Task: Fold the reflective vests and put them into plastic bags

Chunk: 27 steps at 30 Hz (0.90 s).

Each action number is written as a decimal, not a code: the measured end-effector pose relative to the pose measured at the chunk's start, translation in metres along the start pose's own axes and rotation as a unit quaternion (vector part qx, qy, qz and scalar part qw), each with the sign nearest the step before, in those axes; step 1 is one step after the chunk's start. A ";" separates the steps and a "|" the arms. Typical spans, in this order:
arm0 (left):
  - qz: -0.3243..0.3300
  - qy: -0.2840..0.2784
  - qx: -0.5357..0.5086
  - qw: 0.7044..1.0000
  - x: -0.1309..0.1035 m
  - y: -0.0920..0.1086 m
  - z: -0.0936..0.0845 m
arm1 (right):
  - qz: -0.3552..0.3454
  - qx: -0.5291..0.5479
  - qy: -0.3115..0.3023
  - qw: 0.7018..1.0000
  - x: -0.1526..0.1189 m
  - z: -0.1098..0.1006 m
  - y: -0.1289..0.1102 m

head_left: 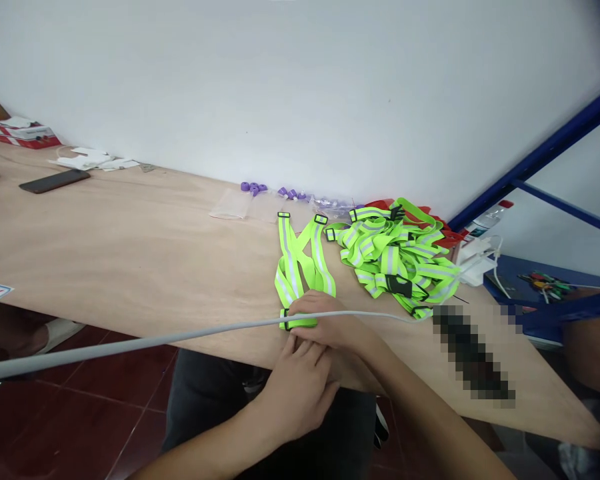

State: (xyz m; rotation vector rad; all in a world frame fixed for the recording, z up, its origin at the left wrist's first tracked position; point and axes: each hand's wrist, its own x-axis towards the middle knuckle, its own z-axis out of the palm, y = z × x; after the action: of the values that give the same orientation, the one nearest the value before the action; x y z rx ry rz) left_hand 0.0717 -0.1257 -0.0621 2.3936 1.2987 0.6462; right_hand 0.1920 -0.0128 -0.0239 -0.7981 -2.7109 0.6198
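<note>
Pale wood grain runs along a counter (pixel 155 247) beneath a white wall (pixel 230 80), where a person's bare hands meet over a neon-green reflective harness (pixel 289 257). It lies near the front edge, its straps crossing and two black buckles at the far end, just beside a tangled pile of similar webbing (pixel 390 260). The right hand (pixel 325 320) bends over the near end, its grip closed down on a folded band (pixel 307 323) beside a black slider (pixel 287 313). The left hand (pixel 303 387) sits close below, fingers loosely curled at the right; whether its grip has hold of webbing cannot be told. Careful handling here calls for flat layers, aligned edges and the silver stripe free of twists, with light, steady pressure beside the slider rather than on it. A pale cable (pixel 180 335) crosses the view; keeping it clear of the straps would help avoid a snag.
</note>
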 end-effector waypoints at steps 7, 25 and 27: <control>0.069 0.117 -0.091 0.986 0.006 -0.036 -0.043 | -0.003 0.011 0.051 0.999 -0.015 0.032 0.022; 0.113 0.068 0.078 0.988 0.011 -0.094 -0.009 | 0.018 0.139 0.223 0.965 -0.033 0.041 0.033; 0.110 0.069 0.079 0.988 0.013 -0.093 -0.010 | 0.013 0.123 0.221 0.967 -0.032 0.045 0.034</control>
State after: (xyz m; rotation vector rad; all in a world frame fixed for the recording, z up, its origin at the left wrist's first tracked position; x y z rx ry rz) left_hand 0.0078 -0.0653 -0.0970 2.6905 1.1882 0.8098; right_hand 0.2178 -0.0193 -0.0829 -0.7974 -2.1751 0.6747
